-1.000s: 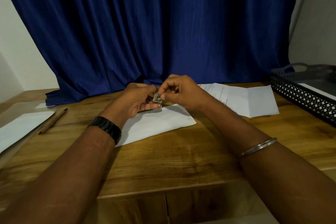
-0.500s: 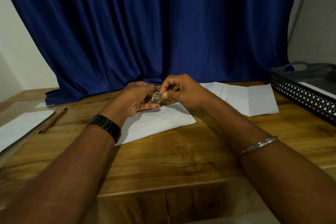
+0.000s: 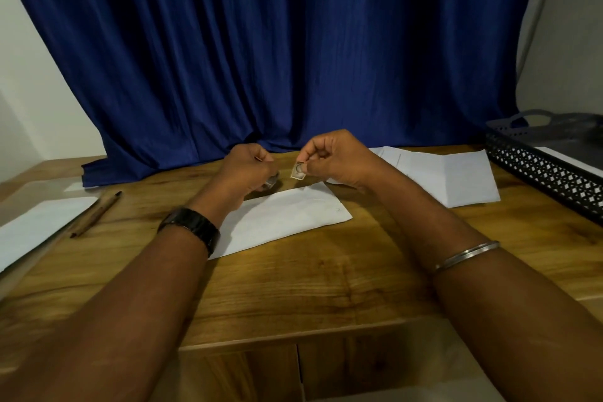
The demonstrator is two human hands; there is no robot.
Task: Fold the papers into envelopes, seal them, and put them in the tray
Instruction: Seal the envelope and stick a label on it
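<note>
The right hand (image 3: 332, 157) grip pinches 1 small sticker (image 3: 298, 171); the folded envelope (image 3: 284, 219) lies on the table (image 3: 326, 287) just below this grip, placed for sealing. The left hand (image 3: 248, 170) grip curls round a blurred item (image 3: 271, 180). The tray (image 3: 541, 173) stands well right of both grips.

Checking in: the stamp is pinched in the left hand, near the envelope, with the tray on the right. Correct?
Not quite. The head view shows the stamp pinched in the right hand, not the left hand, which grips a small grey piece. It is near the envelope, tray on the right.
</note>
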